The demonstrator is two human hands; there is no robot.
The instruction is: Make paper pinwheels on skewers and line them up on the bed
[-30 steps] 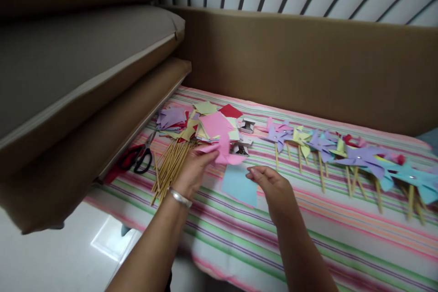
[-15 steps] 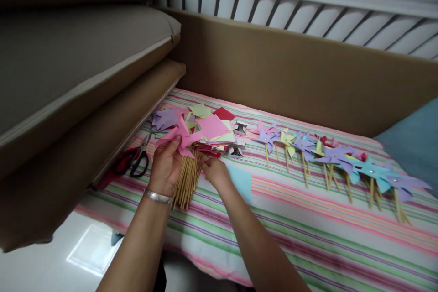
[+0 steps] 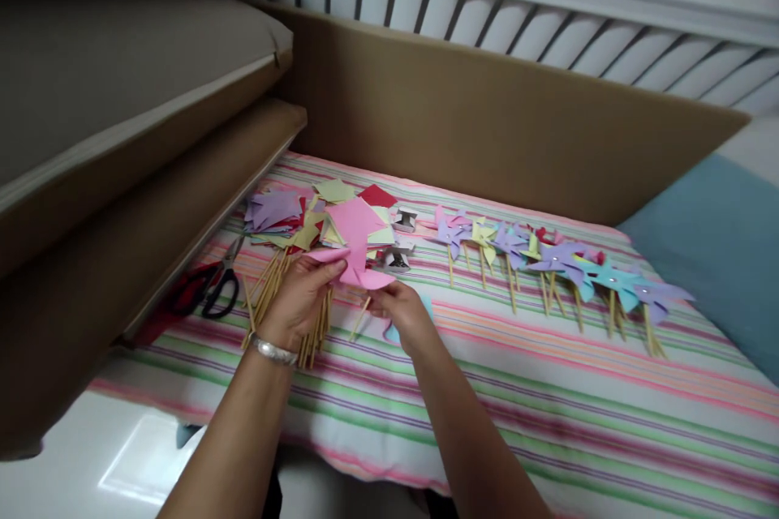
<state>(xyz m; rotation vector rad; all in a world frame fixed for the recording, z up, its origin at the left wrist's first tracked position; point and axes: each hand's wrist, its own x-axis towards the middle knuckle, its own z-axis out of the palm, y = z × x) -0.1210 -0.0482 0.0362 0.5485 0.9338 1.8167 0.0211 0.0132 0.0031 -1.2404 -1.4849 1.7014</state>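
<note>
My left hand, with a bracelet at its wrist, pinches a pink paper pinwheel between thumb and finger. Close against the pinwheel's right side is my right hand, its fingers closed on a thin wooden stick that slants down to the left. Part of that stick is hidden behind the fingers and paper. Under and beside my left hand lies a bundle of wooden sticks. A light blue paper sheet shows partly behind my right hand.
Paper squares in several colours lie behind the hands, with small silver boxes beside them. Scissors rest at left. Finished pinwheels line the right of the striped cloth. Brown cushions overhang the left side.
My right hand has come away from the stick bundle with a stick and moved up to the pinwheel. The pinwheel is lower and tilted. The camera view has shifted right.
</note>
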